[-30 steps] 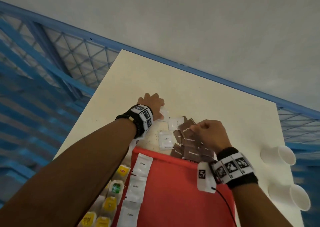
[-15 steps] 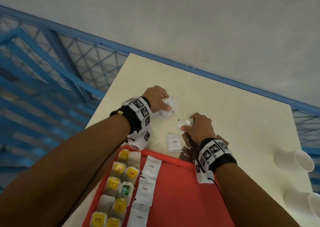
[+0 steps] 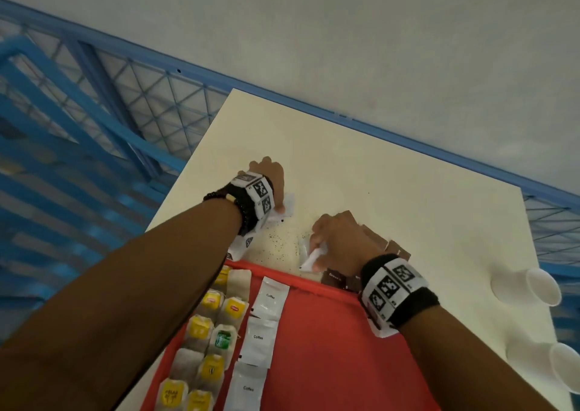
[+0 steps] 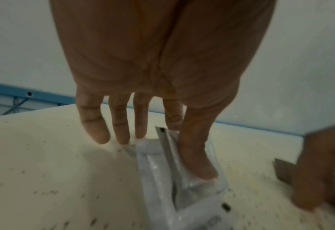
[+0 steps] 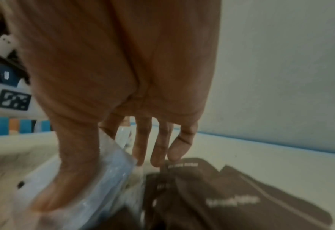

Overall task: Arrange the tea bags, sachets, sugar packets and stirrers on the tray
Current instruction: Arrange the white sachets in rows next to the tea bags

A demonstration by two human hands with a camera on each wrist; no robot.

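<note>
A red tray (image 3: 329,332) lies near me, with several tea bags (image 3: 219,326) in its left column and three white coffee sachets (image 3: 270,297) in a row beside them. Beyond the tray's far left corner, my left hand (image 3: 270,181) pinches a small bundle of white sachets (image 4: 172,171) between thumb and index finger, low over the table. My right hand (image 3: 323,247) pinches another white sachet (image 3: 314,258) just past the tray's far edge; the right wrist view shows the thumb on this sachet (image 5: 103,179). Brown sugar packets (image 3: 397,249) lie partly under that hand.
The cream table (image 3: 376,175) has dark specks scattered between my hands. Two white paper cups (image 3: 527,288) lie on their sides at the right edge. A blue wire fence (image 3: 125,103) stands behind and left of the table.
A second ago my hands reached into the loose packets; both then picked up white sachets. The right hand has since drawn back toward the tray's far edge.
</note>
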